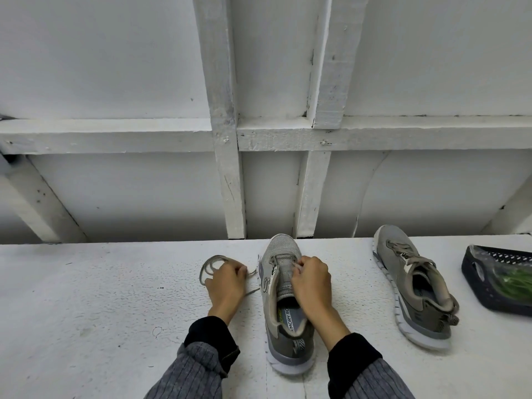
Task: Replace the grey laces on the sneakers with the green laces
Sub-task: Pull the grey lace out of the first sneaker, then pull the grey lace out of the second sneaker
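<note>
Nearest the camera I saw two forearms in ribbed grey sleeves (pixel 191 372) with black cuffs, reaching forward over the rough white-painted worktop (pixel 86 298). Between them stood the near grey mesh sneaker with a white sole (pixel 283 335), heel toward me and toe pointing away, its printed insole exposed. The right hand (pixel 312 283) lay over this sneaker's tongue, fingers curled at the eyelets; its grip seemed to pinch a pale strand there, though I could not tell for certain what it held. The left hand (pixel 227 283) rested on the worktop just left of the sneaker, its grip curled around the loose grey lace (pixel 211 264), which lay coiled in loops beyond the knuckles, one end trailing toward the shoe. Well to the right stood the second grey sneaker (pixel 414 283), angled, with its grey lace threaded and tied. At the right edge sat a dark blue perforated plastic basket (pixel 475 289) containing a clear bag with green laces (pixel 515 283) inside. Farthest back rose a white-painted wooden frame wall (pixel 227 133).
</note>
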The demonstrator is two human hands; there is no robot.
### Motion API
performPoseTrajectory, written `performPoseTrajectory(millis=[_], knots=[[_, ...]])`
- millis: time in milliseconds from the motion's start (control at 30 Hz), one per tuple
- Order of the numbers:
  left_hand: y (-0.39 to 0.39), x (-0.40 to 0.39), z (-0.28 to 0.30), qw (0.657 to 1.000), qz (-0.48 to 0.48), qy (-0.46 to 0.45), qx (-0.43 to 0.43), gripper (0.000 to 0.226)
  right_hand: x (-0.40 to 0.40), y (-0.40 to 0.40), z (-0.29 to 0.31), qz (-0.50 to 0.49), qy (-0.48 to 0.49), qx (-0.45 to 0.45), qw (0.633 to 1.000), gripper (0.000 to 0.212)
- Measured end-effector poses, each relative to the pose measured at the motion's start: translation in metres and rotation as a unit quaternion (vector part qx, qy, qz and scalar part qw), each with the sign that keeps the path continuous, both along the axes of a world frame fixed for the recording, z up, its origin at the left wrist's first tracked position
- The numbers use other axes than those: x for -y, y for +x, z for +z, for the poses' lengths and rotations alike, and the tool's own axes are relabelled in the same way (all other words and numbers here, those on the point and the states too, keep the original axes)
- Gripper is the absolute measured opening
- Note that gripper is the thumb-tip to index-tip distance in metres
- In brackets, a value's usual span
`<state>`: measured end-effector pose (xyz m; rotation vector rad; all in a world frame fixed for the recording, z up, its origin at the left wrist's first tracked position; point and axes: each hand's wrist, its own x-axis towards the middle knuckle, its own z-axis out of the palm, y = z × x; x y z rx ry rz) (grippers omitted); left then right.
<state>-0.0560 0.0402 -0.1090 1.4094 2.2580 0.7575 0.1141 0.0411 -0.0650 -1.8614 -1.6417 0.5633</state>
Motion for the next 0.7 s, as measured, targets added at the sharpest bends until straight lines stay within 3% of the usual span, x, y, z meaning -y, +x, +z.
performPoseTrajectory(millis=[100,233,433,500,533,600,633,700], knots=[[-0.003,-0.001,0.008,0.998,0.002,-0.009,0.067,0.021,-0.01,0.013,0.006,-0.002,0.011,0.045,0.999,0.015],[-0.011,-0.004,0.017,0.94,0.036,0.058,0.335,0.012,-0.019,0.036,0.011,-0.033,0.017,0.081,0.996,0.012],[-0.016,0.006,0.023,0.894,0.052,0.027,0.445,0.013,-0.014,0.051,0.007,-0.03,0.01,0.089,0.995,0.017],[-0.016,0.007,0.018,0.901,0.056,-0.003,0.429,0.007,-0.009,0.047,0.007,-0.015,0.011,0.075,0.997,0.022],[-0.015,0.008,0.016,0.923,0.054,-0.014,0.382,0.009,-0.007,0.045,0.007,-0.01,0.013,0.067,0.998,0.025],[-0.012,0.013,0.016,0.982,0.065,-0.051,0.168,0.012,-0.004,0.043,0.007,-0.008,0.016,0.053,0.998,0.032],[-0.012,0.017,0.019,0.994,0.065,-0.049,0.075,0.011,-0.003,0.043,0.006,-0.008,0.014,0.046,0.999,0.034],[-0.017,0.019,0.019,0.997,0.023,-0.011,0.078,0.01,-0.001,0.043,0.007,-0.007,0.013,0.048,0.999,0.036]])
